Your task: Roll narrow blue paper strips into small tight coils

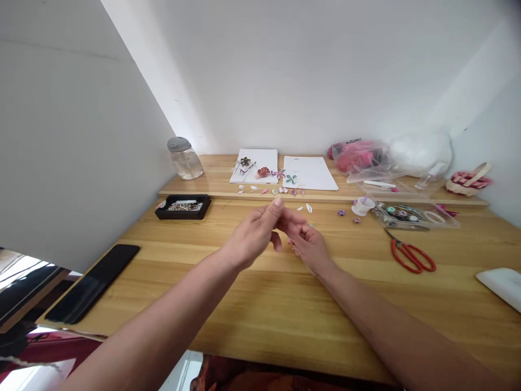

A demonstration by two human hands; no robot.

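Above the middle of the wooden desk [260, 304] my two hands meet. My left hand [256, 231] has its thumb pressed over the fingers, which reach toward the right. Close against those fingertips, my right hand [312, 248] is closed in a pinch. Whatever lies between the fingers of either hand is too small or hidden to make out. Just beyond the hands lie two white petal-shaped pieces [309, 208]. Small coloured petal pieces [284, 190] form a row along the raised shelf's edge. Behind them are a red flower [263, 172], a pink flower [278, 174] and a green flower [291, 179].
To the left are a black tray [183, 207] of beads, a phone [93, 282] and a lidded water bottle [185, 158]. On the right lie red-handled scissors [412, 256], a white spool [362, 206], a clear box [415, 214] and a small basket [468, 182]. White paper [315, 169] rests behind.
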